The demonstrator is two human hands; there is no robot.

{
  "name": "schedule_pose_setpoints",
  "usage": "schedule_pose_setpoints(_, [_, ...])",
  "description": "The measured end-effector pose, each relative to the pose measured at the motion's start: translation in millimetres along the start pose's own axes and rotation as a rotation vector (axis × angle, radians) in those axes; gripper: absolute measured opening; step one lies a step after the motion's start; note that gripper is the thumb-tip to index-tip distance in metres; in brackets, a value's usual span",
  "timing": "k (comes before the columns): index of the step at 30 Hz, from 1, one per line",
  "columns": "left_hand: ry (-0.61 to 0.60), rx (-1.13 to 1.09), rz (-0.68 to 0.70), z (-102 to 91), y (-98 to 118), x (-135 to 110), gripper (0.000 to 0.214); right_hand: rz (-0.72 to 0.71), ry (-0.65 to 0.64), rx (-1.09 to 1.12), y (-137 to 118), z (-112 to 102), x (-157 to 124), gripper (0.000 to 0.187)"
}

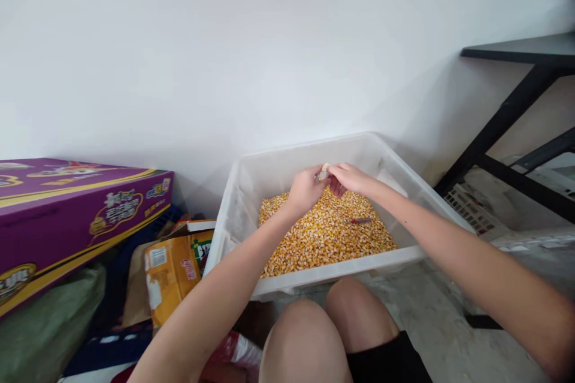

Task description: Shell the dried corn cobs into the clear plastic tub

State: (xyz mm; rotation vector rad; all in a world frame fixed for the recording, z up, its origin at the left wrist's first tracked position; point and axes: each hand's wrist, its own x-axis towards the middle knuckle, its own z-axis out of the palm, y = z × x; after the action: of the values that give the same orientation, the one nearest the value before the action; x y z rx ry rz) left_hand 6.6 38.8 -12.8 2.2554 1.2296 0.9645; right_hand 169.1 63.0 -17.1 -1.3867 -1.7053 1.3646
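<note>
Left hand [305, 191] and right hand [351, 178] are up over the middle of the bin, fingers partly closed, pinching a small pale lump [324, 172] between them; too small for me to tell exactly what it is, maybe a bit of corn cob. Under my hands, dried yellow corn kernels [327, 236] fill the near half of a translucent plastic bin [309, 154], leaving its far corners bare. A small red-and-grey stick [362, 221] lies on the kernels, toward the bin's right edge. Past the left edge: a purple cardboard box [76, 215] and a yellow package [171, 278]. Past the right edge: a black metal table [516, 51]. My knees [305, 341] sit just behind the near edge.
</note>
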Motion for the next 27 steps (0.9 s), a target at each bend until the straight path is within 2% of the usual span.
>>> schedule_pose_setpoints(6, [0.01,0.202,-0.012,-1.1,6.4,-1.9,0.021,-0.12,0.083,-0.201,0.1,2.7,-2.8,0.057])
schedule_pose_setpoints(14, [0.033,0.282,-0.016,0.9,6.3,-3.7,0.026,-0.194,0.223,-0.41,-6.2,4.9,-8.2,0.063])
schedule_pose_setpoints(19, [-0.004,0.303,-0.043,1.2,9.0,-4.1,0.025,-0.207,0.226,-0.421,-7.1,8.4,-12.1,0.059])
schedule_pose_setpoints(24, [-0.037,0.281,-0.078,1.6,5.7,-1.5,0.024,-0.298,0.306,-0.533,-8.7,15.4,-14.1,0.046])
schedule_pose_setpoints(27, [-0.067,0.152,-0.103,0.0,-7.0,3.7,0.022,-0.314,0.216,-0.497,-2.7,13.4,-6.6,0.036])
